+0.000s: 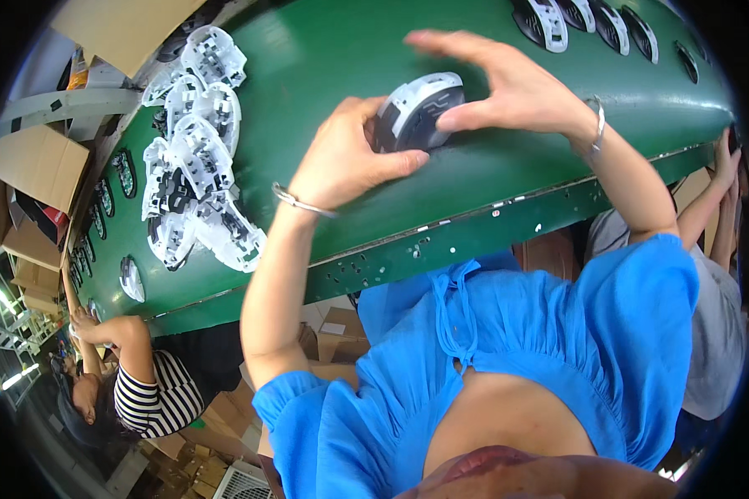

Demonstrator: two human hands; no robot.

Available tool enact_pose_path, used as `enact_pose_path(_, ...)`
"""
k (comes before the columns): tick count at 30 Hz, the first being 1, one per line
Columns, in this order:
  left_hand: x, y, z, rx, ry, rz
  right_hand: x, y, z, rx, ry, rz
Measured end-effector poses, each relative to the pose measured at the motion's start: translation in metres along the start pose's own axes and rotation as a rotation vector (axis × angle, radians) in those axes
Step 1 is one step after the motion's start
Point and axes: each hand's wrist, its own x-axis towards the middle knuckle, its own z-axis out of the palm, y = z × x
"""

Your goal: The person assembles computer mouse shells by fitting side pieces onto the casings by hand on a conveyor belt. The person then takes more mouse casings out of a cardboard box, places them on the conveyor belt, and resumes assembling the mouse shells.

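My left hand (341,154) grips the left side of a rounded black-and-white plastic housing (424,106), shaped like a computer mouse, above the green work surface. The thumb lies along its near edge and the fingers are partly hidden behind it. At its right side, my right hand (512,87) is open, with fingers spread and slightly blurred. My right thumb tip overlaps the housing's edge; whether it touches, I cannot tell. Left of my hands lies a heap of white plastic shells (200,154) with black parts inside.
Several black-and-white housings (612,27) stand in a row at the far right. Small circuit boards (125,173) line the far left edge, near a single white piece (131,279). Cardboard boxes (37,166) stand beyond the green bench (308,50). Co-workers (154,391) sit at left and right.
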Motion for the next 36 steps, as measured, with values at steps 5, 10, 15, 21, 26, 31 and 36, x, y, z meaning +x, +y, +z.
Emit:
enact_pose_path(5, 0.003, 0.005, -0.019, 0.07, -0.18, -0.105, 0.023, -0.017, -0.005, 0.128, -0.44, 0.101)
enact_pose_path(10, 0.012, 0.0, -0.016, 0.036, -0.134, -0.069, 0.031, -0.018, -0.006, 0.22, -0.439, 0.204)
enact_pose_path(15, 0.011, 0.005, -0.015, -0.129, -0.199, -0.175, 0.023, -0.004, -0.005, 0.229, -0.488, 0.218)
enact_pose_path(21, -0.018, -0.007, -0.029, -0.146, 0.148, 0.048, -0.008, -0.023, 0.007, -0.229, -0.203, 0.023)
enact_pose_path(26, -0.009, -0.018, -0.088, 0.72, 0.833, 0.158, -0.005, 0.016, -0.01, -0.708, 0.424, 0.164)
enact_pose_path(31, 0.04, 0.005, -0.142, 0.982, 1.002, -0.19, -0.008, 0.022, -0.025, -0.899, 0.479, 0.047)
enact_pose_path(36, 0.092, -0.052, -0.172, 0.843, 0.8, -0.376, 0.012, 0.0, -0.016, -0.708, 0.454, -0.124)
